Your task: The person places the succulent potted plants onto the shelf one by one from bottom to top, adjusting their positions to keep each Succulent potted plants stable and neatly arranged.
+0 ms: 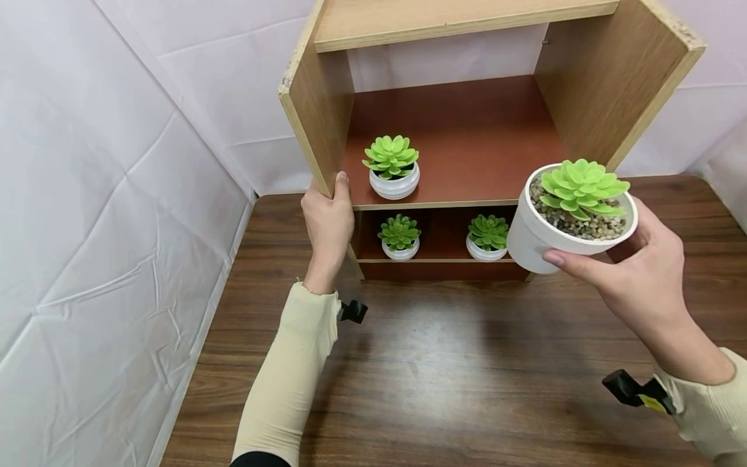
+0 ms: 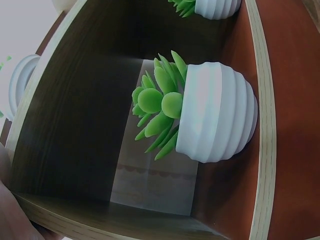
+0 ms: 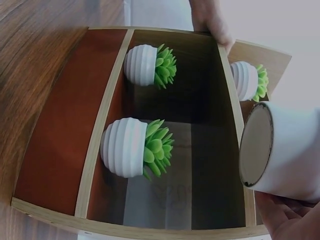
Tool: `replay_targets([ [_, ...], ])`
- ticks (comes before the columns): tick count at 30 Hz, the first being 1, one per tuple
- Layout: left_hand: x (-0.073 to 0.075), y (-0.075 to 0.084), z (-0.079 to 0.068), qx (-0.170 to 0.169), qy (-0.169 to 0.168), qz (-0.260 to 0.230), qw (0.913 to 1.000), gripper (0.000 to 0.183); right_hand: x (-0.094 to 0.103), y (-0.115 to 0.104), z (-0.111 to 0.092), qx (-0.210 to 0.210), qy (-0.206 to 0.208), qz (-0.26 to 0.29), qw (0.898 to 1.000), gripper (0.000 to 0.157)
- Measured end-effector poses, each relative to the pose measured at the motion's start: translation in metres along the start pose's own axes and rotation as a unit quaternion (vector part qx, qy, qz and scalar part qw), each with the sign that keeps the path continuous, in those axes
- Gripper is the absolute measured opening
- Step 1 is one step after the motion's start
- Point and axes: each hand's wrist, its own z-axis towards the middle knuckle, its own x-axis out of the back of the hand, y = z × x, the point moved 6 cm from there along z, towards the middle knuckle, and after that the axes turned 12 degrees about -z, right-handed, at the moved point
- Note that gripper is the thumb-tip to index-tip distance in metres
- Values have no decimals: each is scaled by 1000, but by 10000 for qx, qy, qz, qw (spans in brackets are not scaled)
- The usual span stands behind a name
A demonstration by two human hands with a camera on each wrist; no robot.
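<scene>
My right hand (image 1: 648, 279) holds a potted succulent (image 1: 528, 227) in a smooth white pot with gravel, tilted in front of the shelf's right side; the thumb lies along the pot's front and the other fingers are hidden behind it. In the right wrist view the base of this pot (image 3: 257, 145) shows. At the left, my left hand (image 1: 328, 220) grips the side of the wooden shelf unit (image 1: 467, 143), thumb on the panel's front edge. One small succulent (image 1: 393, 181) in a ribbed white pot sits on the middle shelf, left side. Below stand two more, left (image 1: 400, 250) and right (image 1: 487, 251).
The shelf unit stands at the back of a dark wood table (image 1: 432, 363). An upper board (image 1: 467, 19) spans its side panels. White sheeting (image 1: 117, 214) hangs at the left and behind.
</scene>
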Motion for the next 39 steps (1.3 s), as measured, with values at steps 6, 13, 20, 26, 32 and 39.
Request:
replay_targets([
  [6,0,0,0,62,-1,12,10000,28,-3,-5,2,11,82,-85,9999,80],
  [13,0,-1,0,20,-12,4,10000,29,-4,-7,3,66,224,-262,9994,79],
  [20,0,-3,0,-8,1,7,10000,28,-8,-9,8,122,329,-49,9994,79],
  [26,0,-2,-1,-34,8,47,10000,26,-13,-10,10,114,328,-100,9993,77],
  [32,0,-1,-1,-55,-5,27,10000,26,-13,-10,12,139,338,-201,9991,78],
  [39,0,-1,1,-66,-12,35,10000,27,-13,-7,15,9,275,-182,9995,77],
])
